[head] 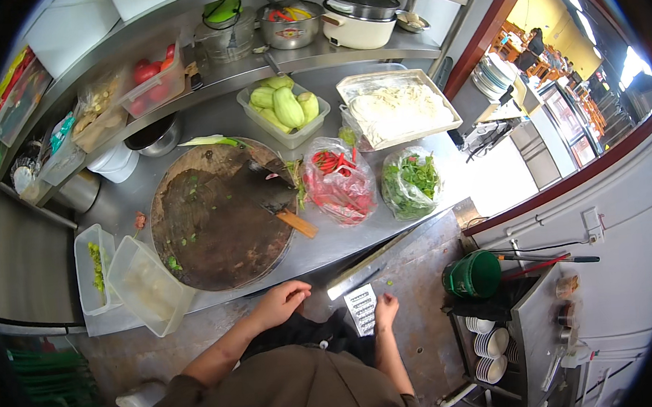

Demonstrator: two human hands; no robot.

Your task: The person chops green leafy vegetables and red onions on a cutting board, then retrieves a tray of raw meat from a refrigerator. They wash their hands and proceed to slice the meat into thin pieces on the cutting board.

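My left hand [281, 304] hovers by the counter's front edge, fingers loosely bent, thumb apart, nothing visible in it. Lower right, my right hand [387, 311] is closed at the side of a flat, pale grater [362, 310] with rows of slots; its fingertips are partly hidden. A round wooden chopping block [220, 233] lies in front of me, dark and wet, with green scraps on it. On its right side rests a cleaver with a dark blade and a wooden handle [296, 222], which sticks out past the rim.
Right of the block are bags of red chillies [340, 182] and leafy greens [412, 183]. Behind stand a tub of pale green gourds [285, 107] and a tray of noodles [402, 110]. Plastic tubs [150, 286] overhang the front left. A green bucket [473, 275] stands right.
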